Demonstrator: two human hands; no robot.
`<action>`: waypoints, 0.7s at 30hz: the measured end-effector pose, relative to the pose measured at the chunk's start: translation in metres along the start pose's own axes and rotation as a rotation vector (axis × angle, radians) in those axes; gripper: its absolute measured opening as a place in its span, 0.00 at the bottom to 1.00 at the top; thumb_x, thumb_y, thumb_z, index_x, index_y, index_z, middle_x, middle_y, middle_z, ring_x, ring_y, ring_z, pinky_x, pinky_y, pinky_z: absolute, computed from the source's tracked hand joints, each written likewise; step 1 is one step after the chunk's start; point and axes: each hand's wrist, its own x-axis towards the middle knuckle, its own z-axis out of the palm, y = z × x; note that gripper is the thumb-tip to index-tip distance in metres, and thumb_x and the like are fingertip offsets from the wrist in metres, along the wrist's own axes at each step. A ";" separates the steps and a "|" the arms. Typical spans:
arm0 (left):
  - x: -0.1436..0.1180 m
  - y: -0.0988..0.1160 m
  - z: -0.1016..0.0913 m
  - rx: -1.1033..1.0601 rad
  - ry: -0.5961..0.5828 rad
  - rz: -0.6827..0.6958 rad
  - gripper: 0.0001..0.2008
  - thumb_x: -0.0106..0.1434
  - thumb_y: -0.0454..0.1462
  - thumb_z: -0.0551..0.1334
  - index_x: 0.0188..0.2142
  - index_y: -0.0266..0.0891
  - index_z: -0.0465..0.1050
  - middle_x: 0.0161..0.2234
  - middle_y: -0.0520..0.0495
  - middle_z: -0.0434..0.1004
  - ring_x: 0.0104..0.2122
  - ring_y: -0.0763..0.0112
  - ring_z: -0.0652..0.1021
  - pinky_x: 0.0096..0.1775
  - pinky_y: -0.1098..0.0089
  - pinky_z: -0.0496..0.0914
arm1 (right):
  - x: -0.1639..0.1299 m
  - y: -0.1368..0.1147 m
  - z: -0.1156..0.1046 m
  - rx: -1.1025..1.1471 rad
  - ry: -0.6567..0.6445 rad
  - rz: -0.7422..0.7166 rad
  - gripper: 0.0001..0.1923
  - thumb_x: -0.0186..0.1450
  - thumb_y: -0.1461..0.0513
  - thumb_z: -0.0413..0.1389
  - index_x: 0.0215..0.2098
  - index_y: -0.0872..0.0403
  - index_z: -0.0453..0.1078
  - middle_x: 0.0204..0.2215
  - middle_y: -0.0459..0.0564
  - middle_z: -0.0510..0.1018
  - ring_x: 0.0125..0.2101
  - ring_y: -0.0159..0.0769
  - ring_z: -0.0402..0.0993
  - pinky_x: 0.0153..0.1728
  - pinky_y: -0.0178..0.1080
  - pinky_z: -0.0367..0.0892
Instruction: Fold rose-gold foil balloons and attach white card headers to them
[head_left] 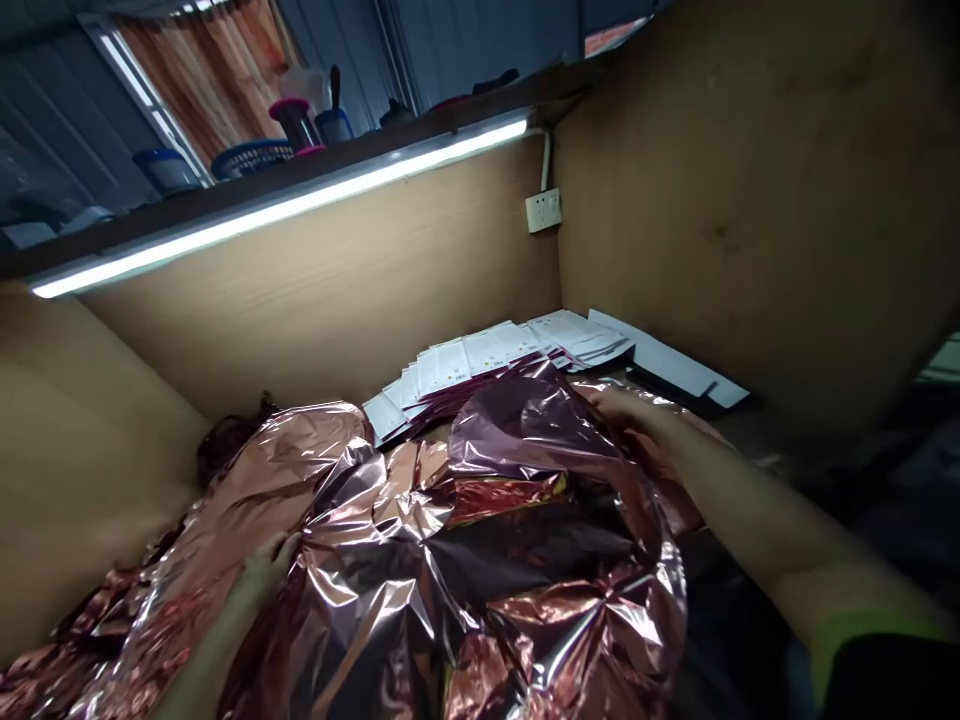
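A large rose-gold foil balloon (360, 590), flat and crumpled, spreads across the work surface in front of me. My left hand (266, 565) grips its foil at the lower left, with the fingertips partly tucked into the folds. Farther back on the right, my right hand (616, 405) is closed on the foil near its upper edge; its fingers are blurred and partly hidden. Between the hands the shiny film lies in overlapping rounded layers, and a red strip with a yellowish edge shows among them.
White printed packets (465, 362) lie fanned along the back panel, beside a white flat piece (667, 360) on the right. More crinkled foil (90, 625) is heaped at left. Wooden panels enclose three sides. A lit tube (300, 205) runs beneath a shelf holding a spool (298, 125) and baskets.
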 end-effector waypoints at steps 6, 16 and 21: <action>0.006 0.021 0.005 0.052 0.014 -0.075 0.18 0.59 0.51 0.55 0.31 0.40 0.72 0.27 0.45 0.79 0.32 0.59 0.79 0.31 0.69 0.67 | 0.003 -0.017 0.032 0.049 -0.143 -0.059 0.20 0.55 0.51 0.67 0.39 0.54 0.72 0.38 0.54 0.79 0.39 0.39 0.77 0.40 0.38 0.75; -0.019 0.037 -0.006 0.041 0.179 -0.128 0.20 0.68 0.48 0.45 0.35 0.41 0.70 0.31 0.42 0.76 0.33 0.59 0.77 0.31 0.69 0.64 | -0.044 -0.046 0.005 0.017 0.313 -0.377 0.20 0.57 0.50 0.65 0.44 0.50 0.78 0.41 0.52 0.80 0.40 0.42 0.76 0.40 0.40 0.74; -0.009 0.036 0.008 -0.012 0.079 -0.122 0.16 0.62 0.50 0.56 0.36 0.40 0.71 0.31 0.44 0.78 0.30 0.60 0.78 0.29 0.69 0.64 | -0.021 -0.001 0.002 -0.146 0.241 0.033 0.14 0.59 0.53 0.62 0.35 0.55 0.78 0.29 0.54 0.81 0.31 0.40 0.77 0.32 0.39 0.74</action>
